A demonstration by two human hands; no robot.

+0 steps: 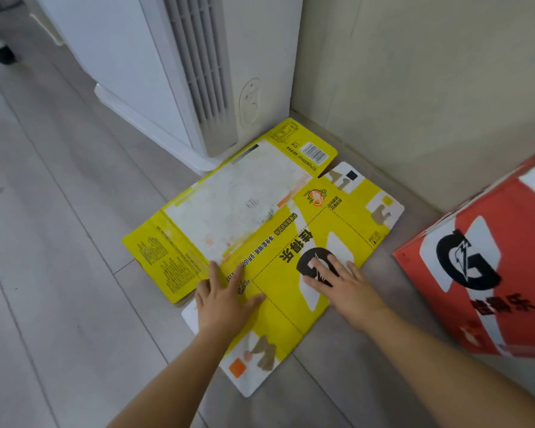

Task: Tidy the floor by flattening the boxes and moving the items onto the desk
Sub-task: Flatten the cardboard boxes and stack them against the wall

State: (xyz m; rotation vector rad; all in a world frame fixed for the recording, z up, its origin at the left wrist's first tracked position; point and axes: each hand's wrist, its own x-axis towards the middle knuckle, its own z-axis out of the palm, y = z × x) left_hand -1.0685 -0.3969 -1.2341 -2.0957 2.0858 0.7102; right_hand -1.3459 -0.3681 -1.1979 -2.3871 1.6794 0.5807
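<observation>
At the bottom edge of the frame, 2 bare forearms reach in, 1 from lower centre-left and 1 from the lower right corner. The left grip (226,299), a bare hand, is released: fingers straight and spread, palm down on the near-left part of the flattened yellow Gatorade box (346,217). The right grip (346,285) is also released, fingers straight and spread, lying flat over the black G logo just right of centre frame. The 2 grips are apart, with a printed dashed line on the cardboard running between them.

The yellow box lies flat on the grey wood-look floor (59,242) in the centre of the frame, flaps spread out. A white-ended flap with an orange square points toward lower centre, a yellow flap of fine print toward the left, and a flap with a barcode toward upper centre. A scuffed white label covers its far-left panel.

At the right edge stands a red Gatorade box (482,264), unflattened, apart from the yellow one with bare floor between them.

Beyond, the yellow box's far edge lies just beside the base of a white floor-standing air conditioner (155,72), which fills the upper centre-left. A pale wall (430,88) takes the upper right. A dark blurred object (0,54) sits in the upper left corner.
</observation>
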